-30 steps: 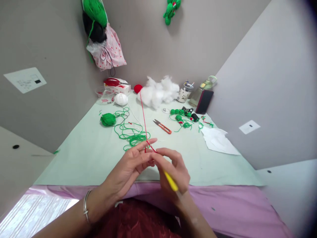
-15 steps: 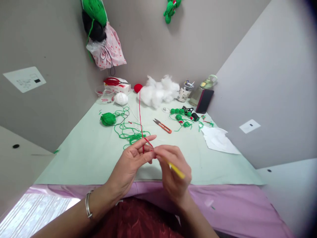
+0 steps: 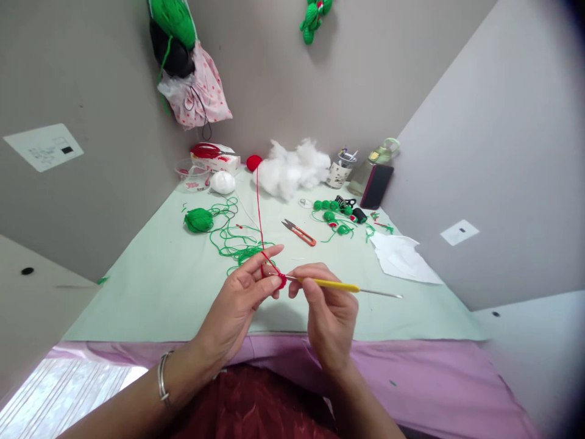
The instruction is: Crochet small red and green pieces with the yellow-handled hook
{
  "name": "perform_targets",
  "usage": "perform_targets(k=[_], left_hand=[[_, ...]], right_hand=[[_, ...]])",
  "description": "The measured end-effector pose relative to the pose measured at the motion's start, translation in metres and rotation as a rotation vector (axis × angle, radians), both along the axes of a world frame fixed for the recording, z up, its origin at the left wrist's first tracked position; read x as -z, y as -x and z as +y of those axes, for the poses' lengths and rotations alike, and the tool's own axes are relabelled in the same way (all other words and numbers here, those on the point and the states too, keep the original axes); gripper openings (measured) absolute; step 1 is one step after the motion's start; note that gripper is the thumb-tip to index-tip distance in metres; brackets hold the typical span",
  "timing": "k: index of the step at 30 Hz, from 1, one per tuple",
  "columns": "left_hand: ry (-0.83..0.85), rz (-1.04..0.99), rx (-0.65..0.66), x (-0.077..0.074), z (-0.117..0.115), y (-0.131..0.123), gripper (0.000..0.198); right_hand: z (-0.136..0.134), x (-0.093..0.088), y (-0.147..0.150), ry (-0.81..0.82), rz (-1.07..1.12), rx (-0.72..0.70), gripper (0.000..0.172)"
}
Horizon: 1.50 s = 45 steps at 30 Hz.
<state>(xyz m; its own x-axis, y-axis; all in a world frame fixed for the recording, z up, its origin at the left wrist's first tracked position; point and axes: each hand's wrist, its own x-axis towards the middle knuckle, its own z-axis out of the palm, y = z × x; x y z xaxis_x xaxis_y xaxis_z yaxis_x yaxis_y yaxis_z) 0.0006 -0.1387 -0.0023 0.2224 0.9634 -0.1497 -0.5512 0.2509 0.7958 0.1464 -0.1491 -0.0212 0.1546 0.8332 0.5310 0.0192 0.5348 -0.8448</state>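
Observation:
Between thumb and fingers, my left hand (image 3: 242,299) pinches a small piece of red crochet (image 3: 282,281). Red yarn (image 3: 259,213) runs over its raised index finger and back to a red ball (image 3: 254,163) near the wall. My right hand (image 3: 331,311) is closed round the yellow grip of a crochet hook (image 3: 336,285). The hook's left metal end meets the red piece, and its other metal end sticks out to the right. Just beyond my left hand lies a loose tangle of green yarn (image 3: 242,251).
Orange thread snips (image 3: 299,232) lie past my hands. Behind them sits white stuffing (image 3: 292,169). Green crocheted balls (image 3: 329,214), a phone (image 3: 377,186) and torn white paper (image 3: 404,257) are on the right. A green yarn ball (image 3: 198,220) and white yarn ball (image 3: 223,182) are on the left.
My right hand has turned, so the crochet hook now points sideways instead of toward me. The red crochet piece shows more clearly. My left hand has barely moved.

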Motion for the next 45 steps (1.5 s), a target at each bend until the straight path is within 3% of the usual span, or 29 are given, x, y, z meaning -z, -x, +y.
perform_targets(k=[5,15,23,31,33,36,38,40,42,45], left_hand=[[0.063,-0.064,0.055,0.0,0.001,0.003,0.051],[0.114,-0.15,0.094,-0.003,0.003,0.006,0.035],[0.052,-0.063,0.135,-0.001,0.0,0.007,0.048],[0.049,-0.065,0.146,-0.001,0.0,0.008,0.045],[0.001,-0.026,0.099,0.001,-0.001,0.005,0.045],[-0.05,0.012,0.034,0.004,-0.005,-0.001,0.05],[0.001,-0.03,0.078,0.007,-0.006,-0.003,0.05],[0.096,-0.101,0.156,0.008,-0.004,-0.001,0.046],[0.144,-0.154,0.17,0.008,-0.001,0.002,0.039],[0.092,-0.134,0.095,0.006,0.003,0.004,0.031]], right_hand=[[0.001,0.003,-0.004,0.034,0.088,0.019,0.016],[0.001,-0.004,-0.005,0.123,0.31,-0.047,0.013],[-0.001,-0.003,-0.006,0.079,0.256,-0.035,0.013],[0.001,-0.006,-0.007,0.088,0.292,-0.06,0.014],[0.0,-0.004,-0.006,0.07,0.217,-0.053,0.016],[-0.002,0.007,-0.003,-0.085,-0.136,0.081,0.02],[-0.004,0.016,-0.001,-0.286,-0.376,0.227,0.029],[-0.003,0.021,-0.002,-0.395,-0.406,0.281,0.035],[-0.002,0.018,-0.004,-0.327,-0.304,0.239,0.031],[0.0,0.007,-0.006,-0.093,0.006,0.126,0.02]])
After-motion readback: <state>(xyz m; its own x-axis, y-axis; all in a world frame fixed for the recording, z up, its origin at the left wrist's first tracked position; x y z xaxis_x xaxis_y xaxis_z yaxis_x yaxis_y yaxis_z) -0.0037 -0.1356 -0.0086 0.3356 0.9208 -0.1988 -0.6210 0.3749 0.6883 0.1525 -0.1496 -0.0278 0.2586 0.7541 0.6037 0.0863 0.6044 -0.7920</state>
